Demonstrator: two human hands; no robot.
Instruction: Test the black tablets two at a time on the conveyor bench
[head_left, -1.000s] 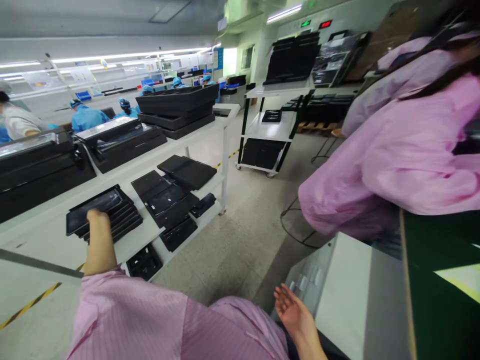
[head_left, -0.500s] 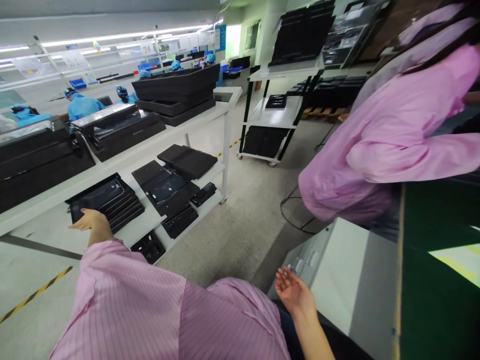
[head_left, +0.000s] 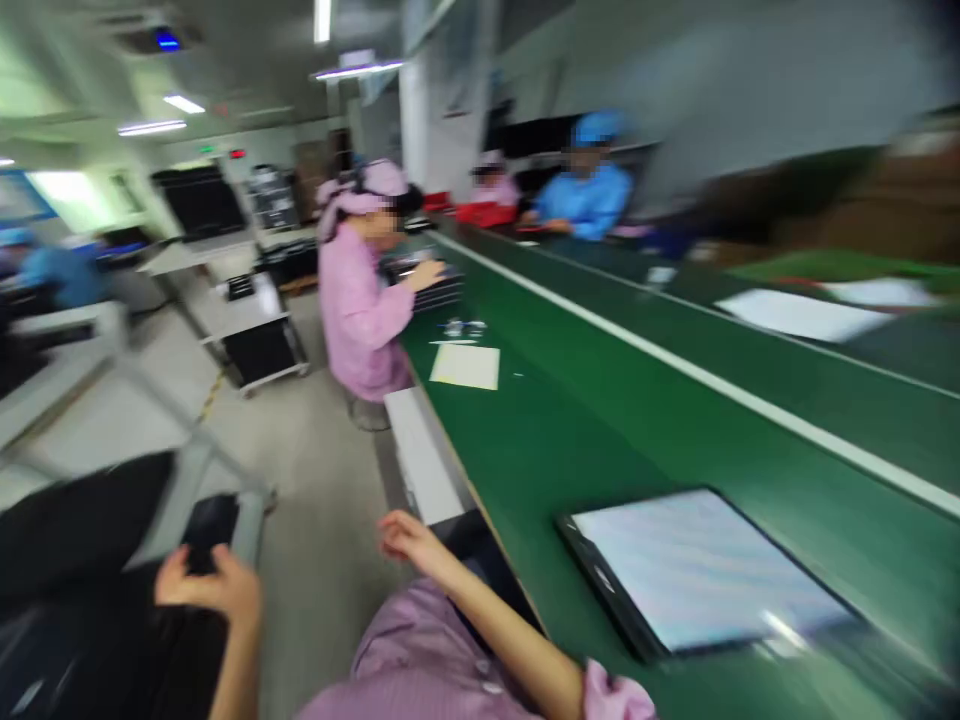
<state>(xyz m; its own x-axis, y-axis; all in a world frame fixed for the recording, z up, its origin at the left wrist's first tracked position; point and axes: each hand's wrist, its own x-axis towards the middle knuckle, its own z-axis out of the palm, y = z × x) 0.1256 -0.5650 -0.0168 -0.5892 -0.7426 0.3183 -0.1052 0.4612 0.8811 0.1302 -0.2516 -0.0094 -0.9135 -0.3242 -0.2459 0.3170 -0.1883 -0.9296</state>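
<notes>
My left hand (head_left: 214,590) is over the cart at the lower left, thumb and fingers apart. Just beyond its fingertips lies a small black part (head_left: 211,528); blur hides whether they touch. Larger black panels (head_left: 90,520) spread beside that hand. My right hand (head_left: 409,538) hangs in the air left of the green bench (head_left: 547,440), its fingers loosely bent and nothing seen in them. On the bench, to the right, a black-framed screen (head_left: 712,570) lies flat with its face lit white.
A pale cabinet (head_left: 424,450) stands under the bench edge. A co-worker in pink (head_left: 364,290) sits at the bench's far end, near a yellowish sheet (head_left: 466,367). Across the bench sits a person in blue (head_left: 589,190). A wheeled rack (head_left: 240,320) stands at the back left.
The view has swung right, bringing the bench and lit screen into sight. My left hand has left the stacked black trays and is now near the small black part at the cart's end.
</notes>
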